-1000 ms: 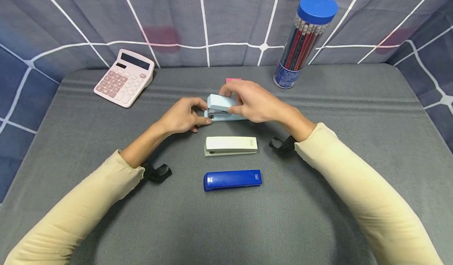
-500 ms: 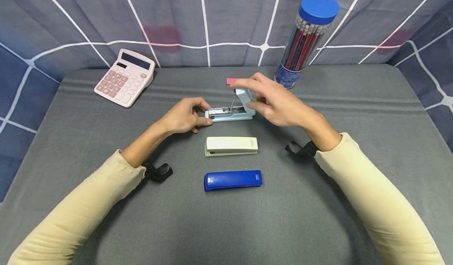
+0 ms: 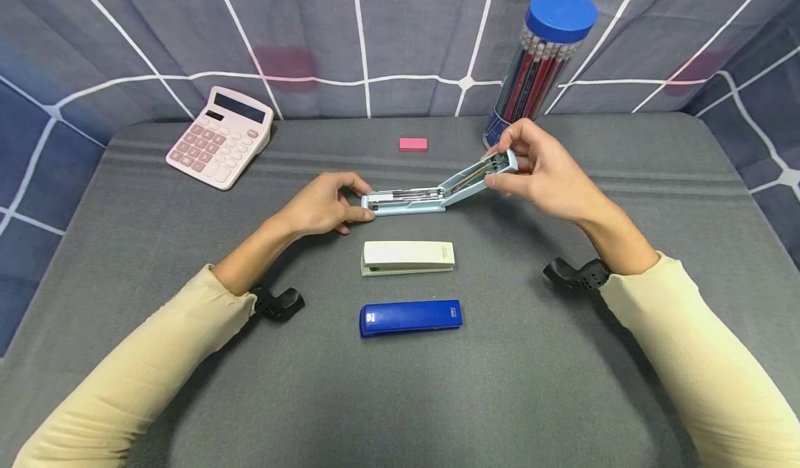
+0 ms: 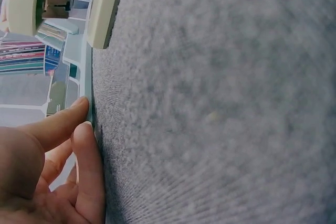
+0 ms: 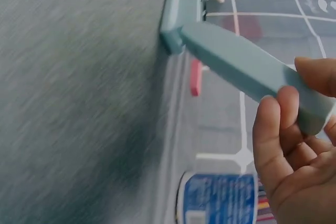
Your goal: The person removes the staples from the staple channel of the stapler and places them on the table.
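Observation:
A light blue stapler (image 3: pixel 414 210) is spread wide, its base flat on the grey table and its upper arm slanting up to the right. Metal tracks show inside both halves. With thumb and fingers, my left hand (image 3: pixel 325 203) holds the front end of the base. At the raised tip of the upper arm, my right hand (image 3: pixel 550 173) pinches it between thumb and fingers. In the right wrist view the smooth outer side of that arm (image 5: pixel 236 59) runs into the fingers. The left wrist view shows my left fingertips (image 4: pixel 79 109) at the base's edge.
In front of the light blue stapler lie a cream stapler (image 3: pixel 407 257) and a blue stapler (image 3: pixel 411 317). A pink eraser (image 3: pixel 413 145) lies behind it. A pink calculator (image 3: pixel 219 138) sits at back left, and a blue-lidded pencil tube (image 3: pixel 540 65) stands behind my right hand.
My right hand has swung the light blue stapler's upper arm up and over to the right, away from the base. The eraser has come into full view. My left hand has stayed in place.

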### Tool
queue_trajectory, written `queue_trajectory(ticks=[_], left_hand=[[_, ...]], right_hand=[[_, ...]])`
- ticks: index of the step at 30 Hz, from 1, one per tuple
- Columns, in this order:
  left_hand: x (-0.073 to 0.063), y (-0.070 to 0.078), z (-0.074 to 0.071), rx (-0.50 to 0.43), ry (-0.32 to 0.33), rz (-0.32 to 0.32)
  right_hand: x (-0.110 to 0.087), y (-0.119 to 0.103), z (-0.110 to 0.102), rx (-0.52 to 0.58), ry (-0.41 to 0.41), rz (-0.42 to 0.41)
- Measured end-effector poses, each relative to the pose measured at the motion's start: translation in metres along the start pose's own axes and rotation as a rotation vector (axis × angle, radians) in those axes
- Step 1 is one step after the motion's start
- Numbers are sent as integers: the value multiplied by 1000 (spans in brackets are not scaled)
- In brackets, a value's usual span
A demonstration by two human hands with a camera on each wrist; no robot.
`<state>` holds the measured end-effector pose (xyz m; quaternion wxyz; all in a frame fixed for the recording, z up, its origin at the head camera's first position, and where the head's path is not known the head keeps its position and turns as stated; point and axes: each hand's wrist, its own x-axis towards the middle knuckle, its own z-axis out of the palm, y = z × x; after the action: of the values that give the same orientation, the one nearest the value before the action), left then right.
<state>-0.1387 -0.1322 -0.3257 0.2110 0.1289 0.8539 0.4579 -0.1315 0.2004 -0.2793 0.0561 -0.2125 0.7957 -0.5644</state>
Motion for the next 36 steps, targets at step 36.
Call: queue_trajectory(ticks=[36], left_hand=[[1,-1,-1,-12,-6,4]], right_hand=[[10,-16,17,-217,-65,97]])
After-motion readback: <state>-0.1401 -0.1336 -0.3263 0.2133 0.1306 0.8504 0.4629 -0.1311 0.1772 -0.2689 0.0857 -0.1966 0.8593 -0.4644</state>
